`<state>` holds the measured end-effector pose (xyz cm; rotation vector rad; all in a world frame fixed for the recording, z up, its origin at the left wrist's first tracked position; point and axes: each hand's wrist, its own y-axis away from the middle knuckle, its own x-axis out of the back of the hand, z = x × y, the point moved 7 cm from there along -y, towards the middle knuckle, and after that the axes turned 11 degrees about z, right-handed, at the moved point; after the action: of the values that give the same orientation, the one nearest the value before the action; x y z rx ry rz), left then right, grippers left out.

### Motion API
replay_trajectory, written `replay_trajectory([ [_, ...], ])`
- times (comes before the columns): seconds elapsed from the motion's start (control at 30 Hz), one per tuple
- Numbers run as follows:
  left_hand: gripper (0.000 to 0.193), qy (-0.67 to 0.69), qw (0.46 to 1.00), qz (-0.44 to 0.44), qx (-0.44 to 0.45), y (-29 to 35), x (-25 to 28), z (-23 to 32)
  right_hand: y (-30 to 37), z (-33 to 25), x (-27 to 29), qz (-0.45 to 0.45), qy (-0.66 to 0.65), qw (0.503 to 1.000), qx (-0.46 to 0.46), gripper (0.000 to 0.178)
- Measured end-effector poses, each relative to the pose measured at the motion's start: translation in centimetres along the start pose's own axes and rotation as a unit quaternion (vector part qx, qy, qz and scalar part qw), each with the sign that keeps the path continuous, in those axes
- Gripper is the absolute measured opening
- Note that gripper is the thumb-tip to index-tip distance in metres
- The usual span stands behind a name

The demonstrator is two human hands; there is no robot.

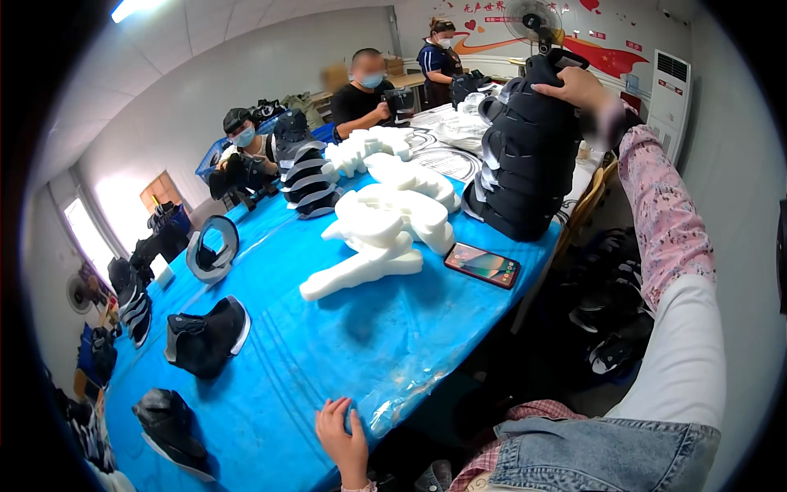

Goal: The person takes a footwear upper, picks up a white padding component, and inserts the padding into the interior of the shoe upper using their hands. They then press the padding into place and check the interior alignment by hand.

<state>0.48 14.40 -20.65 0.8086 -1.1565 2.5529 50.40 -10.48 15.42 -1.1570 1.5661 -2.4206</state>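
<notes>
My right hand (580,87) reaches far out and up, its fingers closed on the top piece of a tall stack of black padded shoe uppers (525,156) standing on the table's right side. My left hand (343,439) rests flat, fingers spread, on the near edge of the blue plastic-covered table (328,361), holding nothing. A pile of white foam insert shapes (385,230) lies in the middle of the table, to the left of the black stack.
A smartphone (482,264) lies by the stack's base. Single black uppers (205,336) (168,422) and a grey collar piece (211,248) sit at the left. Three masked people (365,90) work at the far end. More black pieces lie on the floor (611,328) at right.
</notes>
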Motion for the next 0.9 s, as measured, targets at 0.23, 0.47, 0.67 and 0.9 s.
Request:
replay_trajectory([
  [0.23,0.021,0.005,1.0,-0.002,0.009,0.0,0.2,0.2,1.9,-1.0,-0.1,-0.009,-0.042,0.998,-0.046,0.068],
  [0.47,0.02,0.01,1.0,-0.013,-0.006,0.0,0.3,0.2,8.5,-2.3,4.6,0.43,-0.083,0.897,0.051,0.062],
  [0.67,0.019,0.015,1.0,-0.009,-0.021,-0.3,-0.2,1.0,24.5,3.4,-15.8,0.094,-0.526,0.767,-0.355,0.082],
  [0.9,0.019,-0.011,1.0,-0.015,0.003,-0.1,0.0,0.5,26.3,-3.3,-20.1,0.026,-0.357,0.857,-0.37,0.114],
])
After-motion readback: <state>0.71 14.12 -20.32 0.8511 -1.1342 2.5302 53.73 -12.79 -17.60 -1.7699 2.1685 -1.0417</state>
